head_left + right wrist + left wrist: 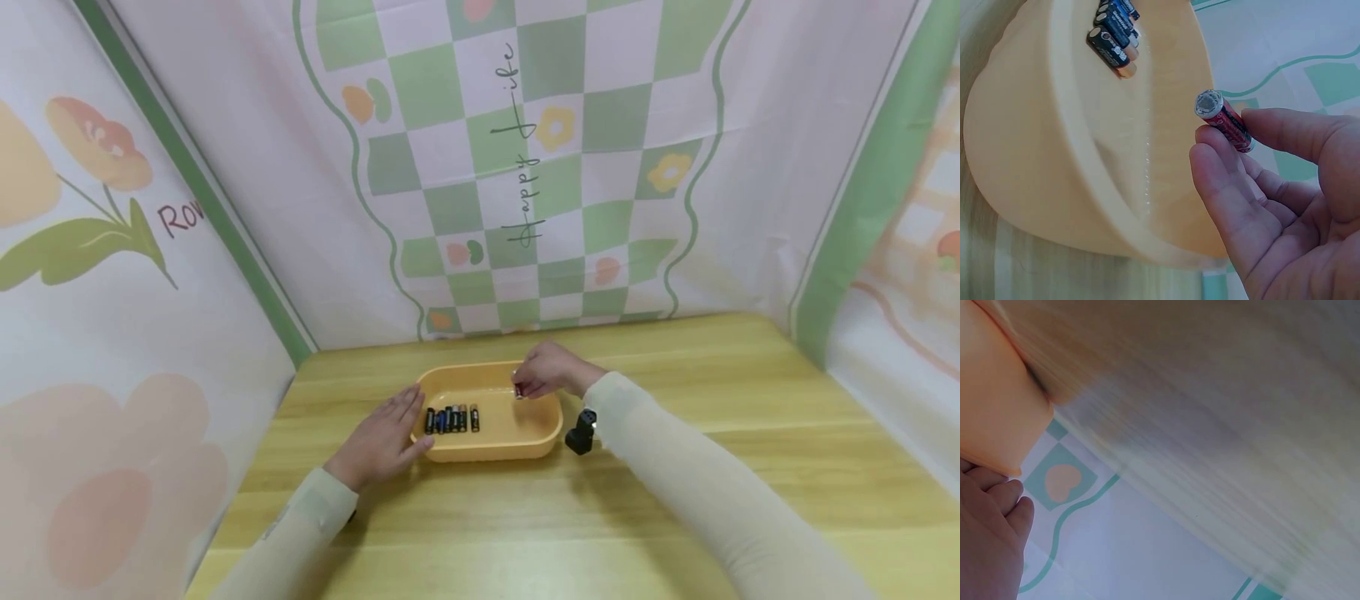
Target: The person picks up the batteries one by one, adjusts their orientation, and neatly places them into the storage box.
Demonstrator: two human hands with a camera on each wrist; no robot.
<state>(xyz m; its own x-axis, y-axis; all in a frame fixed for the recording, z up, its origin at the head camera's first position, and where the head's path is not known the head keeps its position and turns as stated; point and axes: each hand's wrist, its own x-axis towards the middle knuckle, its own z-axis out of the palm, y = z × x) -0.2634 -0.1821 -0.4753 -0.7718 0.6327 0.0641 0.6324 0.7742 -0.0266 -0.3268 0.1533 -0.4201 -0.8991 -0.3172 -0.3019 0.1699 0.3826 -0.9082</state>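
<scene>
A red battery (pixel 1230 124) with a silvery end is pinched between the thumb and fingers of my right hand (pixel 551 369), over the right part of the yellow tray (pixel 517 452). Several dark batteries (pixel 448 419), some with copper-coloured ends, lie side by side in a row in the tray's left part. One battery (pixel 474 417) at the row's right end sits slightly apart from the others. My left hand (pixel 382 437) rests on the tray's left rim, its fingers stretched along the edge and the thumb by the front corner.
The tray stands on a wooden table (pixel 480 525). A printed cloth (pixel 525 167) with green checks hangs behind the table, with more cloth at both sides. A small black device (pixel 581 432) sits at the right wrist.
</scene>
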